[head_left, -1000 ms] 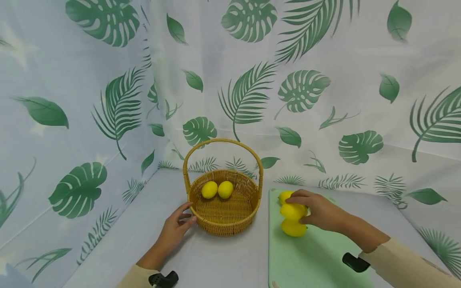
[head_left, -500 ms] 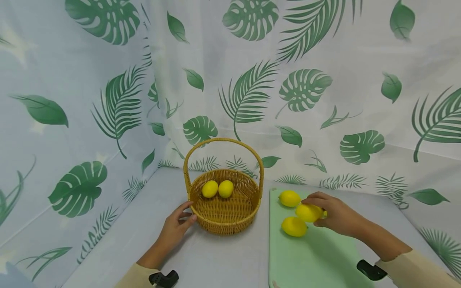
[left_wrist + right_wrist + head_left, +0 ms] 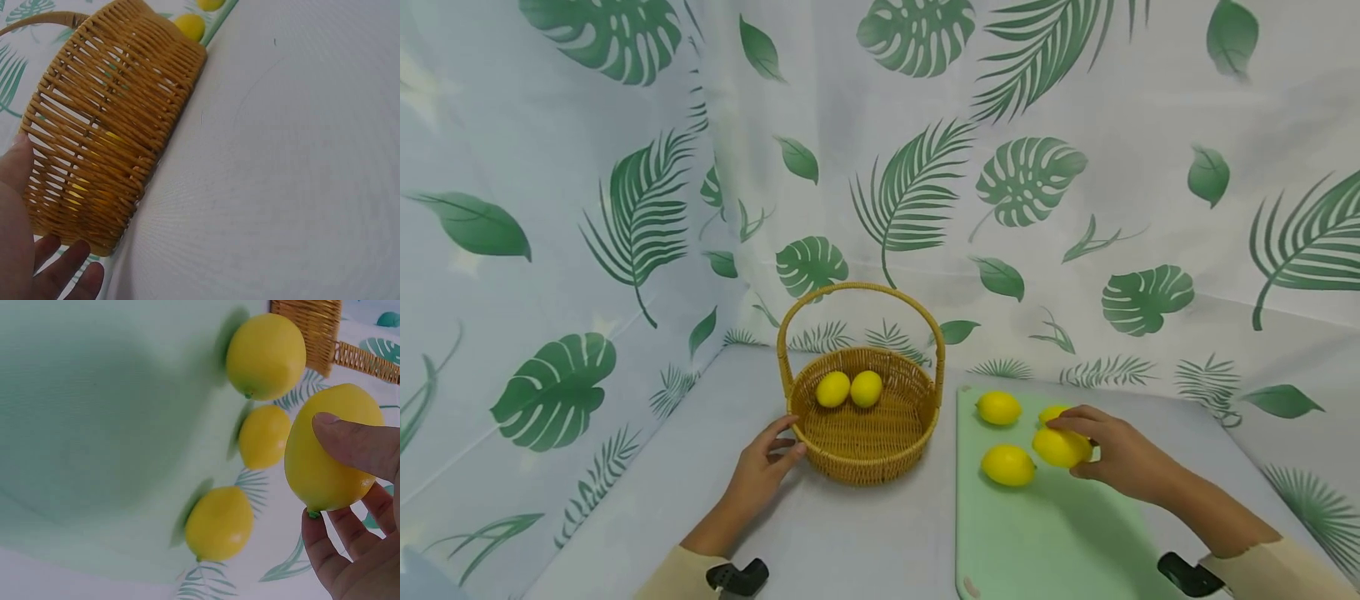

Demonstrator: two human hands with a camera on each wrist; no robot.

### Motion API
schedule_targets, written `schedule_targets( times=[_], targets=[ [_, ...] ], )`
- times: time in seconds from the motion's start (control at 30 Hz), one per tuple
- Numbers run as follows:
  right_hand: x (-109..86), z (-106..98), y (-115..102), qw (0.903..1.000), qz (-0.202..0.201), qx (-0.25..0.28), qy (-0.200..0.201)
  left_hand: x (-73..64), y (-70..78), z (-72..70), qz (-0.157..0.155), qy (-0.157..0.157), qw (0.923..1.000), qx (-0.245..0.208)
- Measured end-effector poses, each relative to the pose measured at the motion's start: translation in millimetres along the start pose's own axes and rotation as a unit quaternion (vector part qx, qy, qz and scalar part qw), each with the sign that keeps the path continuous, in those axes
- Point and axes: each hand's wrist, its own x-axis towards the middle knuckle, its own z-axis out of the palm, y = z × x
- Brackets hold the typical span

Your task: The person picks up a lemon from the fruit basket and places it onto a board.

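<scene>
My right hand [image 3: 1123, 454] holds a yellow lemon [image 3: 334, 447] between thumb and fingers, above the pale green cutting board [image 3: 1045, 542]. Three other lemons lie on the board: one far left [image 3: 998, 408], one nearer [image 3: 1008, 465], and one partly hidden behind the held lemon [image 3: 1052, 413]. At the left, my left hand [image 3: 760, 467] touches the side of a woven wicker basket [image 3: 868, 471], with fingertips at its rim and the thumb lower on the wall. Inside the basket rest two lemons [image 3: 850, 389], side by side toward the back left.
A tall arched handle [image 3: 857, 286] rises over the basket. The white tabletop [image 3: 865, 542] runs between basket and board. Behind and to the left hangs a white cloth [image 3: 917, 183] printed with green leaves. A dark wrist camera [image 3: 737, 577] sits on each sleeve.
My right hand has moved to the right with the held lemon, away from between two others. A lemon behind it now shows. The left hand stays at the basket.
</scene>
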Motion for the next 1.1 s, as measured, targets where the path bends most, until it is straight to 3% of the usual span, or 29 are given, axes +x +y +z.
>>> schedule_targets(
  times=[0.57, 1.1],
  targets=[
    [-23.2, 9, 21, 0.9948, 0.100, 0.002, -0.019, 1.8, -3.2, -0.1, 0.001, -0.005, 0.9998, -0.022],
    [-29.7, 22, 43, 0.9920, 0.122, 0.018, -0.027, 0.9, -0.7, -1.0, -0.004, -0.005, 0.9999, -0.008]
  ],
)
